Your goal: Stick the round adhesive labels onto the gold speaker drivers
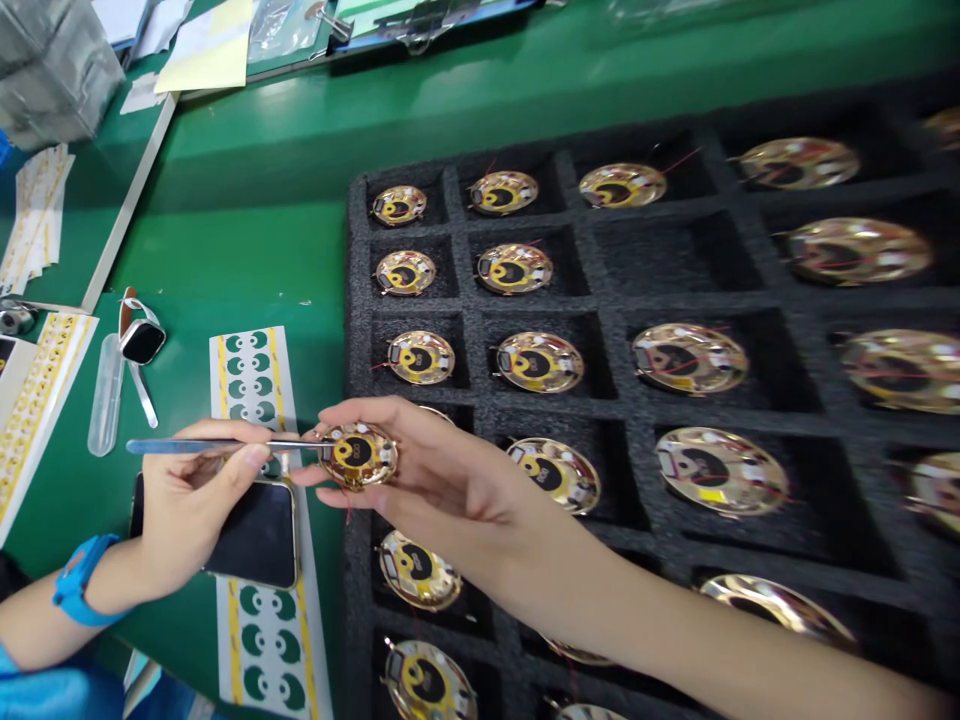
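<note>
The left hand (187, 510) pinches a slim metal tool (195, 446) with a blue end, while the right hand (457, 480) grips a round gold case (364, 455) by its rim, holding it above the left edge of a black foam tray (456, 215). The tool's tip lies over the dark centre of the case; whether it touches cannot be told. This case already carries a yellow patch beside its black middle, and most cases in the tray's two leftmost columns look the same, so those seem well advanced. Toward the right edge, several cases show a dark centre with little or no clear yellow, so they may be less far along, though blur leaves this unsure. Just off the tray's left edge lies a sticker sheet (274, 355) with the green tabletop (247, 200) showing through many cut-outs, which suggests much of it is used. A phone (259, 540) lies across it. Further left are a wristwatch (142, 342), a clear plastic tube (107, 395) beside it and more patterned strips (36, 215). Along the tabletop's far edge are a yellow paper (206, 45), a clipboard's metal clip (337, 25) and, at the far left corner, a grey wrapped stack (56, 80). Of the room, nothing shows beyond the work surface.
</note>
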A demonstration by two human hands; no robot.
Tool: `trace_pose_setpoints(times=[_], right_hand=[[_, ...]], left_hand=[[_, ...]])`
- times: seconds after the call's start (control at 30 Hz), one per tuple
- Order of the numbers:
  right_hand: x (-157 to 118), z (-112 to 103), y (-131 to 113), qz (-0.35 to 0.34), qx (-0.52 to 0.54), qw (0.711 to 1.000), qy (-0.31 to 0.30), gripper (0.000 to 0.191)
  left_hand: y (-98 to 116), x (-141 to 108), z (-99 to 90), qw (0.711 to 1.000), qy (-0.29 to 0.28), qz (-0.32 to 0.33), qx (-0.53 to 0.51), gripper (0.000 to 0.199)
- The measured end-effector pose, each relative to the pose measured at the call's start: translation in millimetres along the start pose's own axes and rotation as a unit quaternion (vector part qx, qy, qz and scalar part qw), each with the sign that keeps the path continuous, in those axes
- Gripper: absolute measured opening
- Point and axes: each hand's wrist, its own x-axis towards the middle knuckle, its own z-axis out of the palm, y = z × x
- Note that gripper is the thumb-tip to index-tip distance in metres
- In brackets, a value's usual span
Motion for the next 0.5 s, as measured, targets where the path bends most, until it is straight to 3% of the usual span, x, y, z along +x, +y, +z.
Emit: trace_pose_setpoints(times=[0.5], right_hand=[[-1,0,1,-0.007,0.003,1.0,0.0,0.035]], left_hand=[[11,1,2.1,0.983,-0.042,0.141,0.106,0.022]])
